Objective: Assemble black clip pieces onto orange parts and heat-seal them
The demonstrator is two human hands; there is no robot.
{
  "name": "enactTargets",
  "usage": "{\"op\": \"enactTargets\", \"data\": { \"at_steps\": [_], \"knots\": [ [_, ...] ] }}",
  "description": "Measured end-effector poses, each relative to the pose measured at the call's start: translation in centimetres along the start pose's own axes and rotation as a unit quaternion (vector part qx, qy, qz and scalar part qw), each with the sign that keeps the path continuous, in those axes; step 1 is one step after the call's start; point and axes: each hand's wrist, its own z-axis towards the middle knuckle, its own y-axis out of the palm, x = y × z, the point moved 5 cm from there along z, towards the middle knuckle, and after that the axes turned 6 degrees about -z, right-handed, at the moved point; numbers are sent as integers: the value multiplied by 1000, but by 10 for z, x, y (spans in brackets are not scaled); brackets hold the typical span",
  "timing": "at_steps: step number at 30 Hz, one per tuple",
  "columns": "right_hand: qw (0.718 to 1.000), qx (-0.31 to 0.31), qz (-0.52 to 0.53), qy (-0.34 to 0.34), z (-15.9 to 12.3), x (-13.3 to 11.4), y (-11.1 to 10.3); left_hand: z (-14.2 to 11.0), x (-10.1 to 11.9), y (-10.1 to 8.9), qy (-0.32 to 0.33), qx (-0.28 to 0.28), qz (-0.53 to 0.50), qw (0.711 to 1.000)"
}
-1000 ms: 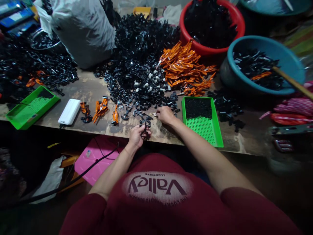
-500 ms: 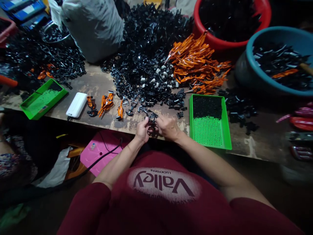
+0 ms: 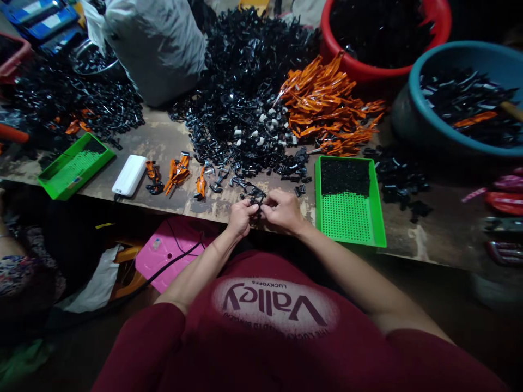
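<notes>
Left hand [image 3: 240, 218] and right hand [image 3: 284, 211] curled closed, fingertips together, apparently both pinching a small black plastic part [image 3: 256, 206] above the table edge; the fingers partly hide it; green perforated tray [image 3: 378, 218] just right, far half packed with black pieces, near half bare; beyond, a large loose black heap [image 3: 241, 120] remains.
</notes>
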Motion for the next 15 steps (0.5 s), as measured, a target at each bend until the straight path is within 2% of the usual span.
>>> {"op": "enactTargets", "data": {
  "at_steps": [2, 3, 5, 7, 9, 15],
  "knots": [
    [992, 21, 99, 74, 2, 7, -3, 0, 2, 3, 2, -18, -3, 1000],
    [981, 7, 160, 108, 3, 10, -1, 0, 3, 4, 4, -28, -2, 1000],
    [942, -60, 289, 161, 3, 10, 7, -1, 6, 6, 10, -40, 0, 999],
    [897, -118, 383, 185, 1, 6, 14, -2, 8, 6, 19, -40, 4, 999],
    [876, -122, 424, 193, 0, 3, 15, -3, 9, 6, 23, -32, 7, 999],
    [868, -91, 451, 186, -3, -2, 11, -4, 10, 9, 14, -27, 18, 999]
  ]
}}
